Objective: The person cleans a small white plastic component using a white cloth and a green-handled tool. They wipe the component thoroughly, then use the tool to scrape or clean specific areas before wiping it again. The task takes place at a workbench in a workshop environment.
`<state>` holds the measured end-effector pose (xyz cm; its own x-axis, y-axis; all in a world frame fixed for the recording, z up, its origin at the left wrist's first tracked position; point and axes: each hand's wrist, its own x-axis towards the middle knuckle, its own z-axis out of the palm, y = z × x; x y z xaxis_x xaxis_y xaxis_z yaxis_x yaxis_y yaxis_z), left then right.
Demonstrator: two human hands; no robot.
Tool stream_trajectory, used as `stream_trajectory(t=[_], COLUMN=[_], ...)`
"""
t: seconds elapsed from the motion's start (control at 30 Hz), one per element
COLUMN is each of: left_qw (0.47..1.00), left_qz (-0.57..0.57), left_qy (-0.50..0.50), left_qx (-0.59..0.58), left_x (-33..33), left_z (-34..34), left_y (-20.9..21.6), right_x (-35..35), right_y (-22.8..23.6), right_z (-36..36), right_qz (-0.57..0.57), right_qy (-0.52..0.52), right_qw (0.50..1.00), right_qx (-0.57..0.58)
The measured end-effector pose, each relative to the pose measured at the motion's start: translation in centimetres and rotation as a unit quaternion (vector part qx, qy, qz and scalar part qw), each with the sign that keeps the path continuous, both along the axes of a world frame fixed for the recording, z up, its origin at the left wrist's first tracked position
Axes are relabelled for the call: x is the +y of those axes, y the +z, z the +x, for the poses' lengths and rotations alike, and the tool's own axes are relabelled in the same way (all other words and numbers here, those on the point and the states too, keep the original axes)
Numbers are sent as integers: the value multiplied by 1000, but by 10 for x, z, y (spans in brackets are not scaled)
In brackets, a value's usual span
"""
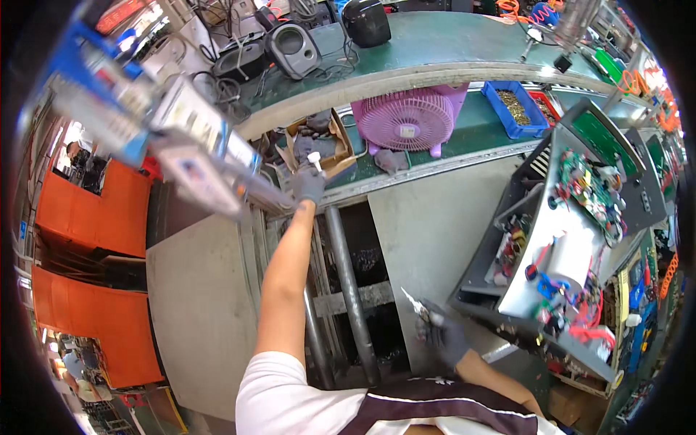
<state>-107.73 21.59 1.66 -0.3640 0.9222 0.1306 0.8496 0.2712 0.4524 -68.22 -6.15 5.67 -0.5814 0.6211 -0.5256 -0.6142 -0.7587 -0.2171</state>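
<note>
My left hand [309,185], in a grey glove, reaches far forward beside an open cardboard box [341,161]. Its fingers close around a small white object [314,157] whose kind I cannot make out. Dark items lie inside the box. Nearer to me, my right hand [444,335], also gloved in grey, grips a pointed metal tool [415,301] with its tip toward the upper left; the rest is hidden in the fingers. Right of that hand an opened black equipment case [482,272] stands tilted, with a green circuit board [586,190], wires and a white cylinder [570,258] exposed.
A purple fan [407,122] stands under the green bench [449,40]. Right of it is a blue bin [499,88] of small metal parts. Metal rollers [350,297] cross a gap between grey boards [206,304]. Blurred hanging sheets [199,174] and orange panels [90,210] are on the left.
</note>
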Motion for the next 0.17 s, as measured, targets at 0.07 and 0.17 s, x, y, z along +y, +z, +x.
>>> stream_trajectory(t=[0.07,0.17], left_qw=[995,976], left_qz=[-94,-187], left_qy=[28,6], left_qx=[8,114], left_x=[48,100], left_z=[-19,-35], left_y=[-7,-32], right_x=[9,20], right_y=[-11,-34], right_z=[-5,-10], right_qz=[5,26], right_qy=[-1,19], right_qw=[1000,998], right_qx=[-9,-49])
